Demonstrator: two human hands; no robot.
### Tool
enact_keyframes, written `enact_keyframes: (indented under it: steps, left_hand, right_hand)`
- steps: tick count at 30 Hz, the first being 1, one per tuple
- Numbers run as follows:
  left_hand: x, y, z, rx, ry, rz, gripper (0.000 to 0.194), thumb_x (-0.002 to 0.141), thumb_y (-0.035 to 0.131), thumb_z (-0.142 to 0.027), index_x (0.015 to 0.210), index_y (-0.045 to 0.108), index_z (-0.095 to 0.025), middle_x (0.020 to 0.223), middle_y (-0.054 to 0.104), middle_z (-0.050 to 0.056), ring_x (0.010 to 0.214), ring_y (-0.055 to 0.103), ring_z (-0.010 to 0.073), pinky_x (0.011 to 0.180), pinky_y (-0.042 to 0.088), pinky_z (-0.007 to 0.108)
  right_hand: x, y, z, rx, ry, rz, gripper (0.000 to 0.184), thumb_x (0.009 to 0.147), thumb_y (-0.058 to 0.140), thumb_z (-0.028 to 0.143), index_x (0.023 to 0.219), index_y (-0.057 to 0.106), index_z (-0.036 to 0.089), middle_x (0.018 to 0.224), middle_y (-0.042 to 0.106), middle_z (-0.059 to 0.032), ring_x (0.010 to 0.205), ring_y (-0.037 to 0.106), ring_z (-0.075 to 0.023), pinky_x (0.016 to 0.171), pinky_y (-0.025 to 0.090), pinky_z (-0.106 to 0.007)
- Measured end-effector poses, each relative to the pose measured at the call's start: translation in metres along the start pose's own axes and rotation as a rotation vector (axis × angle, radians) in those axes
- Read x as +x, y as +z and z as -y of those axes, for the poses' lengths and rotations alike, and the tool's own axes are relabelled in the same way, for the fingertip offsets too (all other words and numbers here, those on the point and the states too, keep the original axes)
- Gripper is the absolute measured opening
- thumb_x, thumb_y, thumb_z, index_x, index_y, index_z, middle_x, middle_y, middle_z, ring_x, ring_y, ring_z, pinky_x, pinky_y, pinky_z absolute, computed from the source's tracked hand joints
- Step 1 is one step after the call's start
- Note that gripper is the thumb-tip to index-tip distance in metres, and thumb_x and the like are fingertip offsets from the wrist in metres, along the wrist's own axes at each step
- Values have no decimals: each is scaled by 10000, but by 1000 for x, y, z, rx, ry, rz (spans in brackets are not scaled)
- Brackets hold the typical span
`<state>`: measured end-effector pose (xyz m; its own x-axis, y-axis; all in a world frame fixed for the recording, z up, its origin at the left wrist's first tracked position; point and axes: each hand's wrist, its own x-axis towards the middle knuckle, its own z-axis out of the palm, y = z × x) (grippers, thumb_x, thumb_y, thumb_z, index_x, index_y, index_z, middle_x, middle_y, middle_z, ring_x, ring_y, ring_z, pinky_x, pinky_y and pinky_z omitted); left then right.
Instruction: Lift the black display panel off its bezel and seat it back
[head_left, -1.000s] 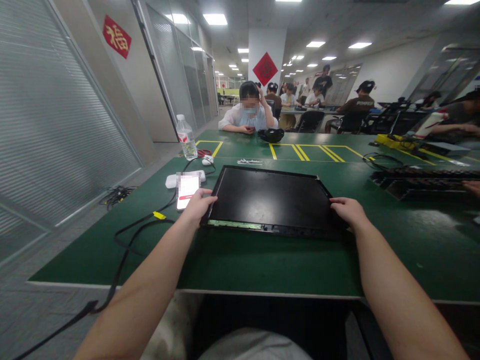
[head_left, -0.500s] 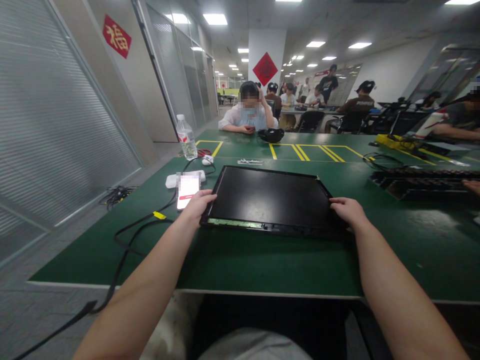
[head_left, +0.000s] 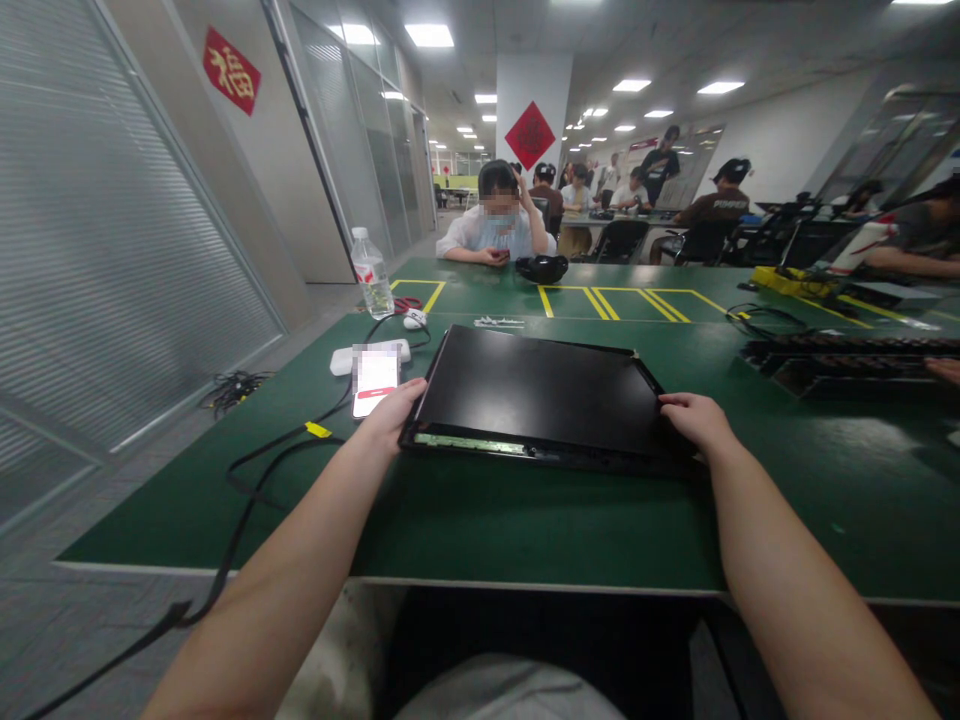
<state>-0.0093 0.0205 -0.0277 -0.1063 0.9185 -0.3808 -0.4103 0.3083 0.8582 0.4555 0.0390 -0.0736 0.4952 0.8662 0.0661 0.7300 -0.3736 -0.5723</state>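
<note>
A black display panel (head_left: pixel 536 390) sits face up in a black frame (head_left: pixel 600 462) just above or on the green table, its left side raised from the frame. Along the near edge a strip of green circuit board (head_left: pixel 472 444) shows. My left hand (head_left: pixel 394 412) grips the panel's left edge, thumb on top and fingers hidden beneath. At the right edge, my right hand (head_left: pixel 696 420) holds frame and panel with thumb and bent fingers. A lit phone (head_left: pixel 376 378) lies right beside my left hand.
A water bottle (head_left: pixel 373 275), red-handled tool (head_left: pixel 407 303), white mouse-like item (head_left: pixel 415 319) and black cable (head_left: pixel 251 500) lie left. Small pale strips (head_left: pixel 499 322) lie beyond the panel. Black slotted racks (head_left: pixel 847 368) stand right. A person (head_left: pixel 495 225) sits across the green table (head_left: pixel 525 540).
The panel's left side has lifted a little out of its frame, and my left thumb has shifted slightly left. My right hand has hardly moved.
</note>
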Motion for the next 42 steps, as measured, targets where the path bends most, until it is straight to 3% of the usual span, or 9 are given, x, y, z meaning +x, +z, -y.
enact_keyframes:
  steps: [4,6,8,12,18,42]
  left_hand:
    - [-2,0,-1,32,44,-79,586,901,698,-31,1433,528,-208,674,689,-46,410,629,142,405,528,219]
    - [-6,1,-2,55,46,-69,768,839,754,2,1515,476,-233,692,702,-44,420,649,156,422,555,236]
    - [-9,2,-2,62,42,-22,825,800,789,9,1529,483,-225,693,709,-38,430,659,159,431,564,238]
    - [-9,2,-2,76,59,38,682,814,802,-33,1449,584,-155,681,729,-6,448,663,154,434,556,225]
    - [-6,-1,3,125,114,12,537,782,893,-138,1289,717,-143,766,788,55,554,726,176,519,593,242]
    - [-4,-5,4,223,150,1,409,755,838,-66,1149,751,-133,736,777,48,526,692,164,503,553,240]
  right_hand:
    - [-1,-1,0,3,20,20,344,791,687,216,1093,852,201,1022,813,-99,908,743,-256,784,553,-319]
    - [-1,-2,0,17,31,30,366,798,681,217,1124,847,192,1035,812,-105,905,742,-253,779,550,-318]
    - [-1,-2,-1,32,31,29,376,787,684,219,1126,846,190,1022,812,-107,891,741,-250,774,551,-317]
    - [0,-1,-2,47,40,29,394,761,690,236,1121,846,202,979,813,-99,852,741,-244,768,561,-318]
    - [1,1,-4,28,33,9,379,766,685,242,1105,849,201,1014,815,-97,904,748,-261,794,565,-328]
    - [4,2,-4,-31,-5,4,352,769,695,246,1082,852,208,1018,812,-104,943,754,-282,817,578,-349]
